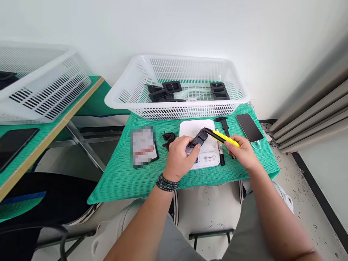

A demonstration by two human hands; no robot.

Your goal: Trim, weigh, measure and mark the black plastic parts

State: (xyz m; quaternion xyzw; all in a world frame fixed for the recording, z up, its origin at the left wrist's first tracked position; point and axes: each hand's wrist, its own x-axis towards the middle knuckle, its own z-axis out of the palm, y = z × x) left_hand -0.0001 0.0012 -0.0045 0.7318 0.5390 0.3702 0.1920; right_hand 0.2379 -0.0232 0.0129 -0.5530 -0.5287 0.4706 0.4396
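My left hand (179,154) grips a small black plastic part (199,138) above a white digital scale (190,127). My right hand (243,151) holds a yellow and black utility knife (223,137), whose tip touches the part's upper end. Both hands hover over a small table covered with a green mesh mat (130,177). A beaded bracelet (166,183) circles my left wrist.
A white plastic basket (176,108) with several black parts stands at the table's back. A black caliper (224,125), a marker (221,156), a phone (249,127), black scraps (168,138) and a blurred card over a dark device (143,146) lie on the mat. Another basket (40,90) sits on the left table.
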